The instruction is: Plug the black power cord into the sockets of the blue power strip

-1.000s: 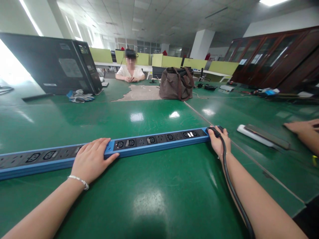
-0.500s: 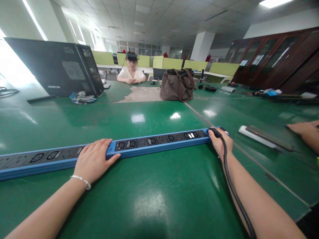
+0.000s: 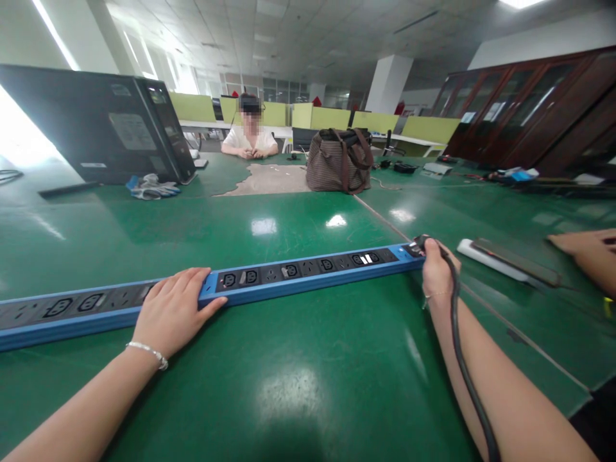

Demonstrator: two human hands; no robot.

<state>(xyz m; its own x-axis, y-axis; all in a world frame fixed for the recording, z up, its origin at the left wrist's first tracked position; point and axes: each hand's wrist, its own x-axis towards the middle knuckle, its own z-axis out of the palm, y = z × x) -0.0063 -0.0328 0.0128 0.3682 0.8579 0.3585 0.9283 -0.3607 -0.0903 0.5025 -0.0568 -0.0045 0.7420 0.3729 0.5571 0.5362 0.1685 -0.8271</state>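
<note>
Left fingers (image 3: 195,277): gripped across the blue power strip (image 3: 298,283).
Sockets (image 3: 289,271): facing up between left and right fingers (image 3: 432,249).
Right fingers: clamped on a black plug (image 3: 420,242) at the strip's right end.
Cable (image 3: 455,333): trailing below right fingers.
Green bench (image 3: 289,398): beneath all fingers.
Plug connection: at strip's end; fully done or left to do, hidden by right fingers.

Left grip (image 3: 172,308) over blue power strip (image 3: 308,273)
</note>
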